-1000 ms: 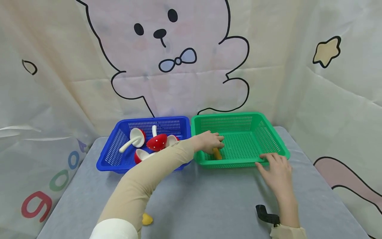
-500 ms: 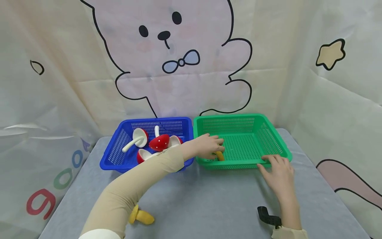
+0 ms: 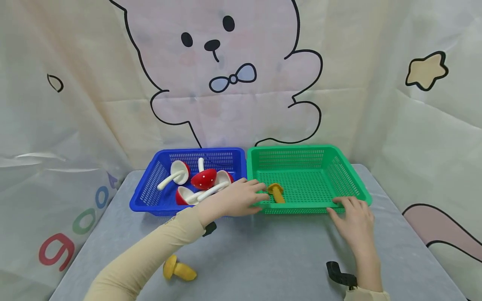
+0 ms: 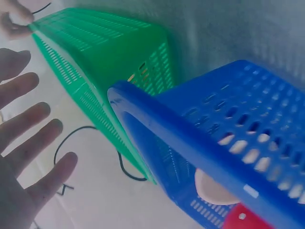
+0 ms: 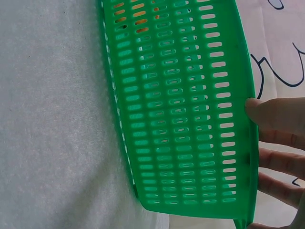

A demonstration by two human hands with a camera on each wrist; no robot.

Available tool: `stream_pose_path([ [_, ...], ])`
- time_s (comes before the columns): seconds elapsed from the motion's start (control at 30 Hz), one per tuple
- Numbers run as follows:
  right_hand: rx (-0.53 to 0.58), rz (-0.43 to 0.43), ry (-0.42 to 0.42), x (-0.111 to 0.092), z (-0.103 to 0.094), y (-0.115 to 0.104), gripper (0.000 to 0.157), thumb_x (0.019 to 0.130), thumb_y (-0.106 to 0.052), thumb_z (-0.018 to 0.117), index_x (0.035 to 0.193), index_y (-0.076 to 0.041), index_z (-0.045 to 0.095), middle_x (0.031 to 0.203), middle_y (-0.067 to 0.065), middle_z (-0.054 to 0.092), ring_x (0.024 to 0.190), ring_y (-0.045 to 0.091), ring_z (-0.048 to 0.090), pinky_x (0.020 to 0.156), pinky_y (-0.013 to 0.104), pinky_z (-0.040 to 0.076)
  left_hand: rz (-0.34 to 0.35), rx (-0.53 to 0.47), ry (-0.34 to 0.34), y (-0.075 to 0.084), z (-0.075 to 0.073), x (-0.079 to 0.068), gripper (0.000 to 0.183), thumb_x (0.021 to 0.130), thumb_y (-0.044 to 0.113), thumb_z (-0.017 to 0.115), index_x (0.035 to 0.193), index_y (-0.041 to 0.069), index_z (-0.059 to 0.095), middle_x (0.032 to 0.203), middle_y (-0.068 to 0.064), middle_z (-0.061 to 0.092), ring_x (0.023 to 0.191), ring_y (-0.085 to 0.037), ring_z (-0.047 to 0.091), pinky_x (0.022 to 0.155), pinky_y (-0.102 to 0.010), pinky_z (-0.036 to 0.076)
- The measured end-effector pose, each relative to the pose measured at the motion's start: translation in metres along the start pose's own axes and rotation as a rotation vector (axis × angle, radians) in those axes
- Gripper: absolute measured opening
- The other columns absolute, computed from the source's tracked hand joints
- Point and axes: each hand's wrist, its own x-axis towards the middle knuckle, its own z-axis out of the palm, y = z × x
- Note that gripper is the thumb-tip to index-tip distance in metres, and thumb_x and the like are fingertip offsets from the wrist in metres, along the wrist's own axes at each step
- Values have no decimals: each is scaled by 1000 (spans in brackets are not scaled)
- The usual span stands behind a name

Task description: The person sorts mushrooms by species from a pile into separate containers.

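Observation:
My left hand hovers with fingers spread over the front corner where the two baskets meet, holding nothing; the left wrist view shows its bare fingers. Inside the green basket, near its front left, lies a yellow toy mushroom. My right hand holds the front rim of that basket toward its right end, thumb at the edge and the other fingers behind the rim. A second yellow toy mushroom lies on its side on the table, by the left forearm.
The blue basket stands left of the green one and holds several red-capped toy mushrooms with white stems. A grey cloth covers the table. A printed curtain rises behind the baskets and along both sides.
My left hand has let go of the yellow mushroom inside the green basket and drawn back left. The mushroom on the table has come fully into view. My right hand stays at the rim.

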Motion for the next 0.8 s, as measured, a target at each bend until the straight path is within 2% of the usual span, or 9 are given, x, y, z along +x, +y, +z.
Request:
stream_pose_path([
  [0.13, -2, -2, 1, 0, 0, -1, 29, 86, -18, 71, 111, -5, 63, 116, 22, 57, 112, 44, 41, 87, 67, 30, -52, -41, 33, 6, 0, -25, 37, 91, 37, 64, 126, 26, 60, 128, 1, 60, 116, -16, 56, 90, -30, 51],
  [0.3, -5, 1, -4, 1, 0, 0, 29, 86, -20, 70, 111, -6, 63, 116, 21, 58, 113, 44, 41, 87, 67, 31, -128, -88, 23, 11, 3, -56, 38, 89, 38, 66, 126, 26, 61, 127, 0, 61, 117, -18, 57, 98, -37, 50],
  [0.6, -8, 0, 2, 1, 0, 0, 29, 86, -19, 71, 111, -5, 64, 116, 22, 58, 112, 44, 42, 87, 65, 31, -217, -135, 35, 16, 14, -107, 35, 89, 37, 67, 122, 25, 64, 118, 2, 64, 109, -17, 60, 89, -35, 53],
  [0.8, -7, 2, -4, 2, 0, -2, 29, 86, -18, 70, 111, -5, 64, 116, 22, 57, 112, 44, 41, 87, 66, 31, -305, -183, -19, 22, 25, -135, 37, 87, 38, 68, 122, 26, 64, 118, 1, 63, 109, -18, 59, 90, -37, 53],
])
